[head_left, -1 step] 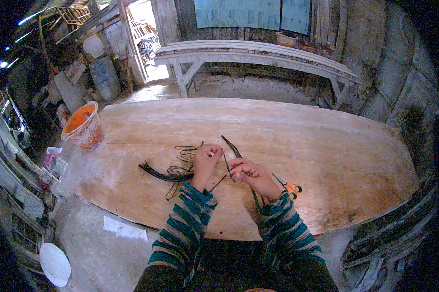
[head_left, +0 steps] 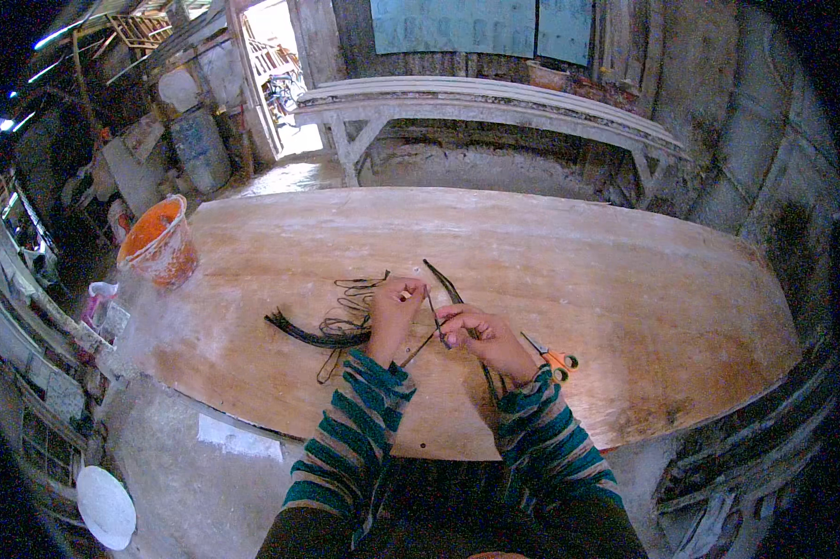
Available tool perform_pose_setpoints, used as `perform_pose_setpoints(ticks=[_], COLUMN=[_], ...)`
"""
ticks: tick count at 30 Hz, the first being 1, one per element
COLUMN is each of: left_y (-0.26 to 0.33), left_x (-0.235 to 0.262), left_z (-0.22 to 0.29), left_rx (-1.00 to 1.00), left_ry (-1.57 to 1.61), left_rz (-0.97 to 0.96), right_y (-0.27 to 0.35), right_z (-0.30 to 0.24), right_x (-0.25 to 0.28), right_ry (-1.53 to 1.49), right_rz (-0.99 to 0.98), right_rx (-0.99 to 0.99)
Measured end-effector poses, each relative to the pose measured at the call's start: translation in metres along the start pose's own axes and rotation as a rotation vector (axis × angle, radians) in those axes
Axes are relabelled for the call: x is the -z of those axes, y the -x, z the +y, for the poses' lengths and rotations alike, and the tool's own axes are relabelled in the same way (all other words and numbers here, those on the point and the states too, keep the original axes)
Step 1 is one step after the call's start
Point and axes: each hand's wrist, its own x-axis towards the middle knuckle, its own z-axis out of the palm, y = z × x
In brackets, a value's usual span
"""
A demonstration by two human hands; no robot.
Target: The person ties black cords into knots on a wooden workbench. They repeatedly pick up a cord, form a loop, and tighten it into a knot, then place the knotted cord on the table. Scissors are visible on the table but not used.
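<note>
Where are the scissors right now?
In the head view, the orange-handled scissors lie on the wooden tabletop, just to the right of the right hand and striped sleeve.

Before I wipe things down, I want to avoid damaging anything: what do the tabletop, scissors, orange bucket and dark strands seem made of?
Tabletop: wood, probably plywood, seemingly unvarnished; brown grain shows beneath pale smears.
Scissors: likely metal blades, grey; handles probably plastic, orange and dark.
Orange bucket: probably plastic, by its even colour; whitish residue coats its outside.
Dark strands: bendable, slightly shiny; plastic or fibre, I can't tell.
</note>
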Motion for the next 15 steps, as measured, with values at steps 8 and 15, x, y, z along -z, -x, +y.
perform_pose_setpoints(ticks=[8,15], left_y=[0.005,0.022], left_x=[-0.005,-0.009], left_z=[0.019,0.036], left_rx=[0.28,0.216], left_ry=[0.348,0.329], left_rz=[-0.45,-0.989], right_y=[-0.001,-0.012], right_z=[-0.019,0.011], right_x=[0.003,0.034], right_ry=[0.015,0.719], right_rz=[0.246,0.796], right_rx=[-0.006,0.305])
